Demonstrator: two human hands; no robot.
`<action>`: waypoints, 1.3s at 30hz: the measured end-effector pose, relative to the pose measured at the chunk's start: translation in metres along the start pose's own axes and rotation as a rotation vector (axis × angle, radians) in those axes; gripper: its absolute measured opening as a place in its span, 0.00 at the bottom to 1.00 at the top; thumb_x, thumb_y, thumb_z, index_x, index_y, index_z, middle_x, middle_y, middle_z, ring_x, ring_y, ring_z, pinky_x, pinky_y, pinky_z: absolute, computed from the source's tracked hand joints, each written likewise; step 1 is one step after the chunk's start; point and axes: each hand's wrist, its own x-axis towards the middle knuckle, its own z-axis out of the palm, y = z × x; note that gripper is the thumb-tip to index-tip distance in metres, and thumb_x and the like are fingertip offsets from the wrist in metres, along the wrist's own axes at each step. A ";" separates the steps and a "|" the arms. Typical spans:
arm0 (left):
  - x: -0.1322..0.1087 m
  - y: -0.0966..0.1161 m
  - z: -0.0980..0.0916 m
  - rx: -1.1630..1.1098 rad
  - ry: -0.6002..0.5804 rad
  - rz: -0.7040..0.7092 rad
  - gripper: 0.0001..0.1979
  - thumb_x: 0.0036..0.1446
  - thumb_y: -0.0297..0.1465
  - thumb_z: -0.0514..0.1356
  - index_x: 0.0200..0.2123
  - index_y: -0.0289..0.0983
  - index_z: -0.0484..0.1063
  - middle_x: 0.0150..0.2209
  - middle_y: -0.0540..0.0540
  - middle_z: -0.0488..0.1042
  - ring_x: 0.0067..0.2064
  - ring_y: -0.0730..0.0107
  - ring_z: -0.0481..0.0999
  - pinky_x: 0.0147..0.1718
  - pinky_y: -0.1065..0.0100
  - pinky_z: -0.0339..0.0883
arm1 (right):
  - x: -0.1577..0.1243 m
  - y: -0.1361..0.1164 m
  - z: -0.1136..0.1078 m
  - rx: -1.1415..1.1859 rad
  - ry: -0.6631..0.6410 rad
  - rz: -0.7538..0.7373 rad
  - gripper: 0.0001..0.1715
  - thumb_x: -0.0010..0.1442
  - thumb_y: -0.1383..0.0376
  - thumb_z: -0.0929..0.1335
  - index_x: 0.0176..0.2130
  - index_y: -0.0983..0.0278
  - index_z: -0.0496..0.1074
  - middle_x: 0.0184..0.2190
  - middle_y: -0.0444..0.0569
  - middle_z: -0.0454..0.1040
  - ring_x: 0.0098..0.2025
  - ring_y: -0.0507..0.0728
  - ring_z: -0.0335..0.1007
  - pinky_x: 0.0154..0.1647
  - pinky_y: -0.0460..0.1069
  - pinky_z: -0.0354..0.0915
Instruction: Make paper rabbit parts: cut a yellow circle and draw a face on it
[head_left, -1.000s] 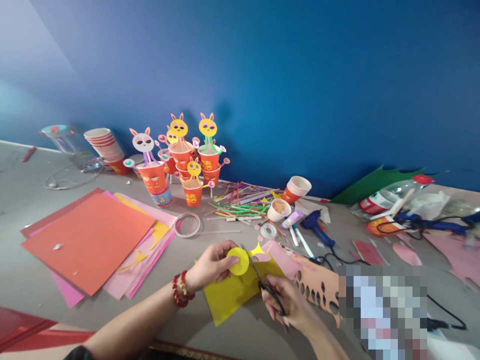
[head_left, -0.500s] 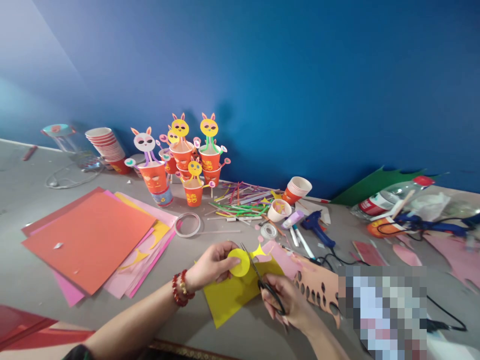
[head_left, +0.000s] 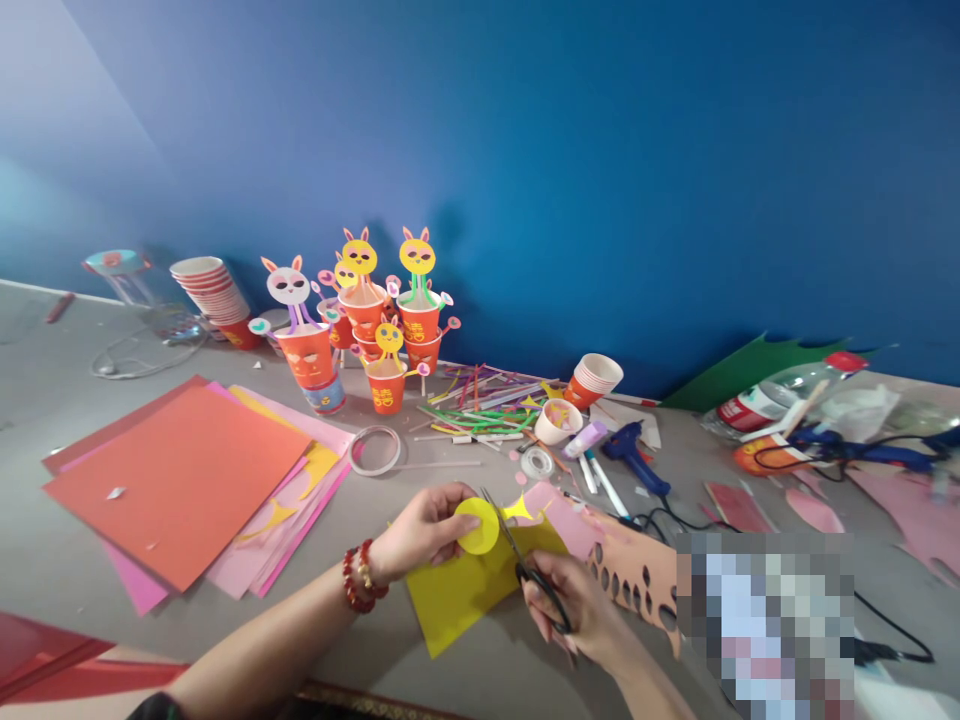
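Note:
Between the thumb and fingers of my left hand (head_left: 431,525) is a yellow paper circle (head_left: 478,528). My right hand (head_left: 566,600) grips black-handled scissors (head_left: 544,595), whose blades lie along the circle's right edge. Just right of the blades is a pointed yellow offcut (head_left: 517,509); whether it is still joined to the circle, I cannot tell. Beneath both hands a yellow paper sheet (head_left: 457,605) lies on the table. Pink paper (head_left: 551,500) and a peach sheet with cut-out holes (head_left: 630,570) lie to its right.
Coloured paper sheets (head_left: 187,470) are stacked at left, beside a tape roll (head_left: 375,450). Decorated cups (head_left: 307,355) and pipe cleaners (head_left: 487,405) stand or lie behind. A blue glue gun (head_left: 637,460) and a bottle (head_left: 780,395) are at right.
Very little differs. The yellow offcut beside the blades sits slightly lower, and the scissor blades look slightly closer together. Both hands stay in place.

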 end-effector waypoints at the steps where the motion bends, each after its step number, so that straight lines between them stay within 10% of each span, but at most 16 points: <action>1: 0.000 0.000 0.000 0.000 0.001 0.001 0.23 0.53 0.48 0.67 0.38 0.34 0.70 0.22 0.53 0.71 0.13 0.86 0.58 0.11 0.80 0.48 | 0.000 0.000 0.000 0.005 -0.003 -0.004 0.38 0.49 0.30 0.67 0.23 0.60 0.57 0.11 0.39 0.63 0.10 0.45 0.49 0.10 0.43 0.43; 39: 0.001 -0.004 -0.004 -0.038 -0.031 -0.021 0.24 0.51 0.48 0.69 0.37 0.33 0.70 0.27 0.49 0.73 0.18 0.83 0.64 0.15 0.80 0.51 | -0.001 0.010 -0.004 -0.022 -0.046 0.000 0.36 0.52 0.33 0.67 0.26 0.61 0.60 0.13 0.38 0.66 0.10 0.44 0.47 0.09 0.41 0.45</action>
